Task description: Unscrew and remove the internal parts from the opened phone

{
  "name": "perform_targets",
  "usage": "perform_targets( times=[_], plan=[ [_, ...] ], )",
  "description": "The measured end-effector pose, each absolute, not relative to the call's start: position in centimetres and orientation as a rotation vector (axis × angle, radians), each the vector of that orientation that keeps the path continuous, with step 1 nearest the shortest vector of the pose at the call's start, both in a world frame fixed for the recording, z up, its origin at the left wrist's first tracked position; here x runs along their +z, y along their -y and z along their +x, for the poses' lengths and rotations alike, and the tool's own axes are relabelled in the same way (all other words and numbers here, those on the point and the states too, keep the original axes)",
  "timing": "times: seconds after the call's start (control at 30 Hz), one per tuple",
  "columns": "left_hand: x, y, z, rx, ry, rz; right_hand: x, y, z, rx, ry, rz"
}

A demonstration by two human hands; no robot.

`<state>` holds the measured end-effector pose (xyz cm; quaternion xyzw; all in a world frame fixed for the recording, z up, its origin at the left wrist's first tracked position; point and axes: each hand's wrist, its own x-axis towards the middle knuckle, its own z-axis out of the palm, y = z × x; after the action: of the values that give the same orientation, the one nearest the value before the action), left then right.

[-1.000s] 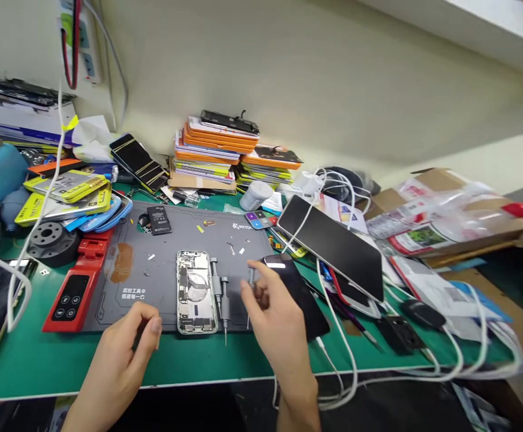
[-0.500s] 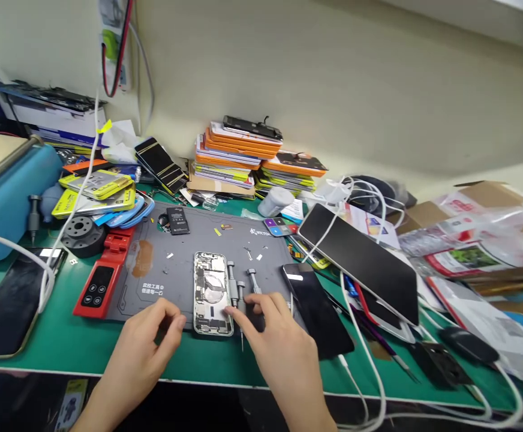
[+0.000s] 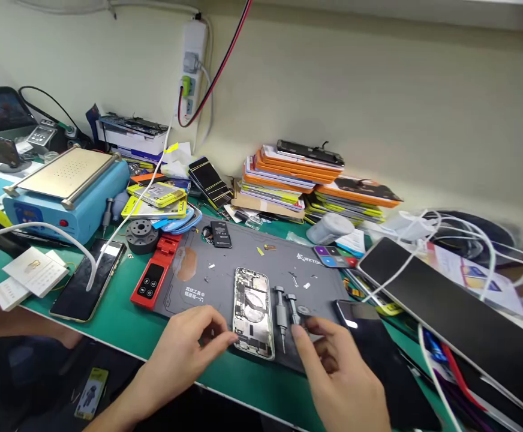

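An opened phone point(image 3: 255, 306) with its inner parts bare lies on the grey work mat point(image 3: 225, 246). My left hand point(image 3: 189, 348) is at its lower left edge, fingers loosely curled, thumb and index tip slightly apart, nothing visible between them. Right of the phone lies a grey screwdriver point(image 3: 281, 312), its tip toward me. My right hand point(image 3: 342, 372) is closed, with thumb and index at a second screwdriver point(image 3: 292, 304) beside it. The palm side and the lower part of that screwdriver are hidden. A black battery point(image 3: 221, 234) lies at the back of the mat.
A red device with buttons point(image 3: 151, 279) stands at the mat's left edge. A dark phone point(image 3: 93, 279) lies farther left, near a blue heating machine point(image 3: 77, 204). To the right are a black screen point(image 3: 378, 342), a large dark tablet point(image 3: 441, 306) and white cables point(image 3: 427, 360). Stacked boxes point(image 3: 279, 174) line the wall.
The view has swung left, so things appear farther right. My left hand has come nearer to the phone's lower edge. My right hand has shifted away from the phone; a third screwdriver's handle no longer shows clearly.
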<state>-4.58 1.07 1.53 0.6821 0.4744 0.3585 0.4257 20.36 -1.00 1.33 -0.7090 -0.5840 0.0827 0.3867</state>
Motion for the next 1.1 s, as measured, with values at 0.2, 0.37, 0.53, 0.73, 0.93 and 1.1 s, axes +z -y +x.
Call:
perform_targets(
  times=[0.2, 0.37, 0.53, 0.73, 0.93, 1.1],
  plan=[
    [1.1, -1.6, -5.1, 0.967, -1.117, 1.807, 1.8, 0.9, 18.7, 0.041, 1.362, -1.547],
    [0.6, -2.5, -5.3, 1.022, -1.054, 1.889, 0.2, -0.3, 18.2, -0.001, 1.409, -1.508],
    [1.1, -2.7, -5.2, 0.985, -0.999, 1.998, -0.8, 0.0, 18.3, 0.034, 1.392, -1.514],
    [1.7, -2.2, -4.9, 0.903, -1.127, 1.953, -1.2, 0.5, 18.4, 0.057, 1.362, -1.461],
    [1.8, -1.7, -5.0, 0.869, -1.212, 1.929, 0.1, 1.1, 17.1, 0.107, 0.978, -1.196],
    [2.2, -1.3, -5.1, 0.855, -1.216, 1.886, 1.4, 0.9, 15.3, 0.578, 0.895, -1.062]
  ],
)
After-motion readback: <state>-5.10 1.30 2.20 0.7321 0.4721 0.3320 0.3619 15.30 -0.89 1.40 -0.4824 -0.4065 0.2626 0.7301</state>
